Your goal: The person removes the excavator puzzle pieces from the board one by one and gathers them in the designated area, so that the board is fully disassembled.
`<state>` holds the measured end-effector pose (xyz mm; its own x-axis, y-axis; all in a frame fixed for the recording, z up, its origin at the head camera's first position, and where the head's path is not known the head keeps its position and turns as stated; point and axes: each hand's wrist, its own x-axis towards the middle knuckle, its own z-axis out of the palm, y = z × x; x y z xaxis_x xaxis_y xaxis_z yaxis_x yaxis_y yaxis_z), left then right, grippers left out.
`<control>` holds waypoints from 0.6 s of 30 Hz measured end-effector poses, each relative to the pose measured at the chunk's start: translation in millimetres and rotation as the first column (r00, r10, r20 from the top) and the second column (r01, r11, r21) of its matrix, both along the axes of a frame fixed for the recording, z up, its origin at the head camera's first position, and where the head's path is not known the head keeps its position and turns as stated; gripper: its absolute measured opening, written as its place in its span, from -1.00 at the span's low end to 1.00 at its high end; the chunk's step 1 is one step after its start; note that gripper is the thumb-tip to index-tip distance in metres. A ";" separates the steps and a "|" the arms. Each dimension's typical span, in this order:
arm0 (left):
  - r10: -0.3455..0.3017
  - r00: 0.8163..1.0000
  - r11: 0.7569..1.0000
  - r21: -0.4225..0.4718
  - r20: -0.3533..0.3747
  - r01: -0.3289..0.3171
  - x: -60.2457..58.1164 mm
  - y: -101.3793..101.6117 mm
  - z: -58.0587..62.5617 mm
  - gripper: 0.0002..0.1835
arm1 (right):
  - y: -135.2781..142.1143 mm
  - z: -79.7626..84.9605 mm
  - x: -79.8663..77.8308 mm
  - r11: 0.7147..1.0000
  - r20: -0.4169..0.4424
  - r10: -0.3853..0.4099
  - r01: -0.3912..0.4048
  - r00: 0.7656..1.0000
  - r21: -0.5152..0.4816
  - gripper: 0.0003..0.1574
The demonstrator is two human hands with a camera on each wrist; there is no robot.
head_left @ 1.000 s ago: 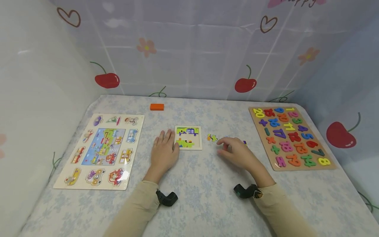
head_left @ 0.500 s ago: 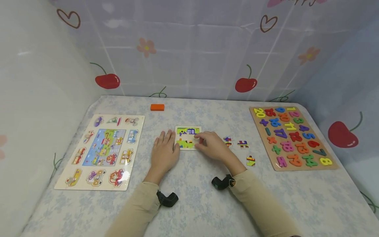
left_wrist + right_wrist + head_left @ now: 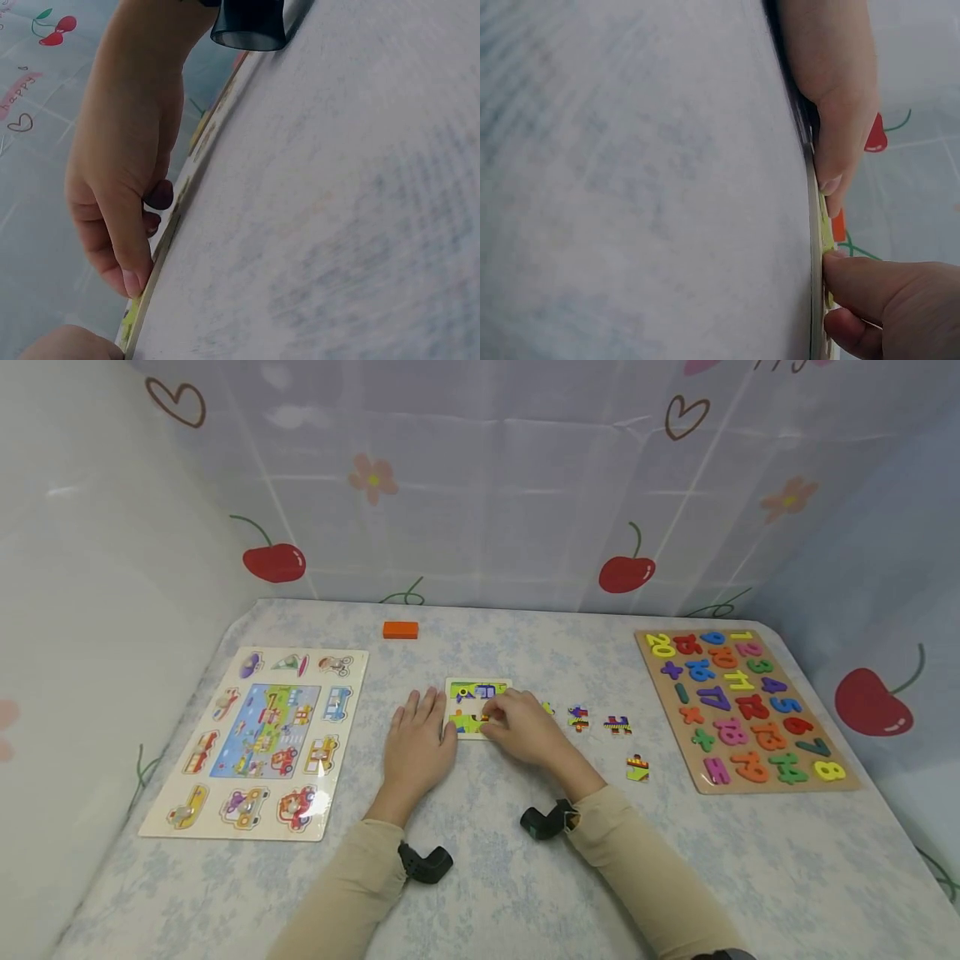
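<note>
Pale puzzle board (image 3: 467,708), left grip (image 3: 420,740) flat at edge, right grip (image 3: 523,727) narrow, contents hidden.

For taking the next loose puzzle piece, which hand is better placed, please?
Probably the right hand: the loose pieces lie on its side of the small puzzle board, while the left hand rests at the board's opposite edge.

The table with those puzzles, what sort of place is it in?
Maybe a children's play or learning corner: there's a small jigsaw, a number board and a backdrop printed with cherries.
</note>
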<state>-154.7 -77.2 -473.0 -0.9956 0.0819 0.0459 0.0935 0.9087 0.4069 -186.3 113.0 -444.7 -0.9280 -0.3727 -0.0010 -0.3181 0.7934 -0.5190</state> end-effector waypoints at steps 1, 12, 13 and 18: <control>0.000 1.000 1.000 -0.001 0.000 0.000 -0.3 0.1 -0.2 -0.35 | -0.4 -0.5 -0.6 1.000 0.005 -0.003 0.003 1.000 -0.007 -0.78; 0.005 1.000 1.000 -0.002 0.003 -0.005 -0.6 0.0 -1.3 -0.35 | 12.7 4.8 3.0 0.976 0.150 -0.033 0.064 0.988 -0.210 -0.83; 0.005 1.000 1.000 -0.001 0.004 -0.005 -0.6 0.0 -1.4 -0.35 | 16.0 6.6 4.7 0.973 0.159 -0.038 0.072 0.986 -0.218 -0.83; 0.005 1.000 1.000 0.005 0.015 -0.005 0.1 -0.4 -1.1 -0.35 | 37.5 16.1 14.4 0.968 0.191 -0.059 0.103 0.980 -0.229 -0.84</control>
<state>-154.6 -77.6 -474.1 -0.9966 0.0765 0.0317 0.0827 0.9070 0.4129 -171.8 150.5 -428.6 -0.9475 -0.3059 -0.0928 -0.1407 0.6598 -0.7382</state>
